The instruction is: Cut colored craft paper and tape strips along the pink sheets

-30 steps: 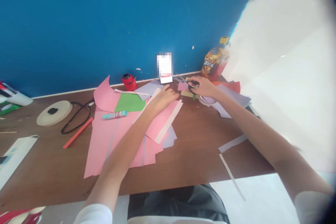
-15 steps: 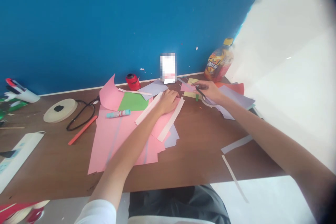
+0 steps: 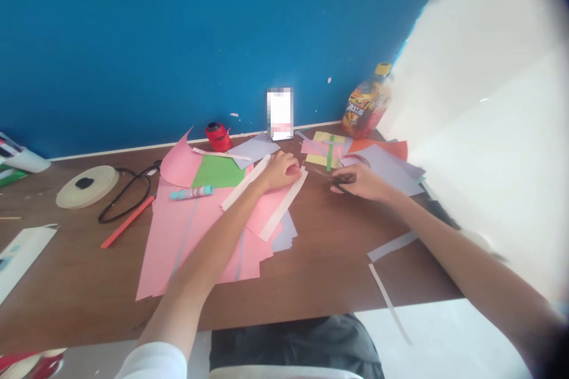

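Note:
My left hand (image 3: 281,172) rests with curled fingers at the top of a pink sheet edged with pale strips (image 3: 283,207), gripping its upper end. Under it spread larger pink sheets (image 3: 213,231). My right hand (image 3: 355,181) is closed round dark-handled scissors (image 3: 340,180), whose thin blades point left toward the pale strip near my left hand. Behind my right hand, a green strip (image 3: 330,154) crosses yellow and pink paper. A light blue glue stick (image 3: 192,192) lies on the pink paper beside a green sheet (image 3: 219,172).
A bottle (image 3: 367,103) and a bright phone-like screen (image 3: 280,113) stand by the blue wall, with a red spool (image 3: 219,137) to their left. A tape roll (image 3: 88,186), black cord (image 3: 128,204) and red stick (image 3: 128,222) lie left. Purple sheets (image 3: 386,169) lie right.
My right hand has moved down from the yellow paper with the scissors, which now point toward my left hand. The fingers of my left hand have curled more. The view has shifted slightly.

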Tool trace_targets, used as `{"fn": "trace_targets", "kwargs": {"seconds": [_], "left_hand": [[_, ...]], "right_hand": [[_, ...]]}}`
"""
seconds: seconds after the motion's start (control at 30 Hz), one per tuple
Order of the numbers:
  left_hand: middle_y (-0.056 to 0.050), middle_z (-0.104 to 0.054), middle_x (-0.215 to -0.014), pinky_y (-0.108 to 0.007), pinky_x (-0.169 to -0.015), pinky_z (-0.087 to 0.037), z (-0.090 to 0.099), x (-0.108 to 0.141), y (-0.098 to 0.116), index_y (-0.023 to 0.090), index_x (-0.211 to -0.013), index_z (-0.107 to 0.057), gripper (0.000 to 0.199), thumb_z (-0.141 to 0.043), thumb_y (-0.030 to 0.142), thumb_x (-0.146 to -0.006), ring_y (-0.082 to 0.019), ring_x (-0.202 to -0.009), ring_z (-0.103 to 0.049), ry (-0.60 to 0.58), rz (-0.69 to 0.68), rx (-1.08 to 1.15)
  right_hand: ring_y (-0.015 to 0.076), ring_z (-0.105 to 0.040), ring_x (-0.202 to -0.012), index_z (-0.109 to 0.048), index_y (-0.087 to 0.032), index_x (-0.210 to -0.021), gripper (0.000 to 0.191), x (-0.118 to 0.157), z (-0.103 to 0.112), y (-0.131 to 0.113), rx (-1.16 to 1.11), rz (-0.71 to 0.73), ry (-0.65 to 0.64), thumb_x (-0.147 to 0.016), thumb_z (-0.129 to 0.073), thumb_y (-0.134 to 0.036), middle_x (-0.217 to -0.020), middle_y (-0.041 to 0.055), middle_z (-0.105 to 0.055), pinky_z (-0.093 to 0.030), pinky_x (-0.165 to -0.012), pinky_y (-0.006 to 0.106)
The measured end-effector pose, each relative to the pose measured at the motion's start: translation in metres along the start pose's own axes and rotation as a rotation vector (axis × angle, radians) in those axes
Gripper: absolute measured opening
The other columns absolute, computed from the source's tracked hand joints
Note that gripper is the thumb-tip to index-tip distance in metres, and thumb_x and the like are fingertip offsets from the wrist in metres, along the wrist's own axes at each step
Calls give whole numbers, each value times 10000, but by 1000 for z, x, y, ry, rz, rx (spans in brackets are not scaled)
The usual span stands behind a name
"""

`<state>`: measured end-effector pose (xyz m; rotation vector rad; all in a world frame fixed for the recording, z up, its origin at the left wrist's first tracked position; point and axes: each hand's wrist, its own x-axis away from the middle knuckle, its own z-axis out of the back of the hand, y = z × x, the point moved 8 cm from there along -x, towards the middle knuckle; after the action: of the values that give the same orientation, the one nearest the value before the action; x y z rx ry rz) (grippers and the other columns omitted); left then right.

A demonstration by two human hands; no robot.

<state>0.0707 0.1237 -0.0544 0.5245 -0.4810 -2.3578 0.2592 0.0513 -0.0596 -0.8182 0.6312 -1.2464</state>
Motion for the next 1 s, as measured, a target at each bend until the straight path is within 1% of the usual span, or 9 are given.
{"fn": "trace_targets", "kwargs": {"seconds": [0.1,0.23,0.37,0.43,0.5,0.6,0.7,0.87,1.0], "left_hand": [[-51,-599,-881,-425,-890,-352,-1,1,4,215,-792,-575,139,-571,339,-855,-260,-973,-481,-16,-24,-12],[-56,-607,-895,-423,-888,-359,-2,1,11,215,-792,-575,143,-571,344,-855,-260,-972,-484,-61,-42,16],[-56,-613,-882,-413,-886,-371,-2,0,12,211,-784,-578,153,-584,349,-851,-257,-966,-484,-81,-45,69],[-55,-615,-882,-411,-886,-377,-1,0,11,210,-785,-582,162,-591,358,-849,-255,-965,-486,-78,-42,96],[-53,-617,-889,-414,-903,-379,-1,0,9,211,-783,-588,174,-594,373,-849,-253,-971,-490,-77,-37,115],[-43,-626,-911,-425,-952,-368,-2,1,7,217,-781,-600,213,-578,411,-865,-249,-997,-495,-87,-9,146],[-30,-644,-936,-437,-992,-346,-2,0,5,224,-808,-618,245,-536,437,-897,-247,-1033,-502,-103,22,169],[-20,-661,-979,-464,-1019,-315,-2,1,7,237,-885,-647,263,-502,453,-919,-252,-1066,-505,-117,46,175],[-30,-668,-961,-455,-1028,-326,0,2,7,232,-892,-664,246,-507,421,-913,-250,-1061,-519,-111,58,192]], "right_hand": [[140,-463,-553,-747,-232,-829,240,3,-7,0,48,10,-37,-736,-729,-452,-589,-19,-530,-354,-509,287],[144,-476,-590,-755,-218,-974,343,4,-12,-2,7,2,-78,-721,-745,-449,-633,-20,-535,-379,-550,293],[134,-471,-602,-770,-201,-979,388,3,-11,-4,-37,-21,-92,-701,-772,-472,-634,-20,-521,-363,-556,286],[125,-458,-594,-777,-191,-962,405,3,-10,-4,-64,-27,-88,-678,-796,-479,-616,-23,-512,-344,-542,277],[115,-450,-567,-775,-172,-987,453,3,-9,-1,-111,-64,-106,-665,-812,-489,-598,-22,-523,-324,-516,268],[104,-450,-526,-749,-139,-1112,587,4,-11,7,-201,-154,-139,-663,-820,-511,-618,4,-588,-294,-461,253],[99,-459,-516,-719,-125,-1202,675,4,-10,12,-267,-192,-137,-662,-829,-516,-671,34,-639,-291,-429,242],[62,-378,-430,-714,-133,-1230,665,4,-11,16,-254,-212,-152,-690,-826,-505,-575,0,-599,-271,-424,241],[67,-395,-452,-720,-136,-1218,653,4,-11,13,-278,-217,-158,-693,-823,-511,-601,4,-602,-270,-425,239]]}}
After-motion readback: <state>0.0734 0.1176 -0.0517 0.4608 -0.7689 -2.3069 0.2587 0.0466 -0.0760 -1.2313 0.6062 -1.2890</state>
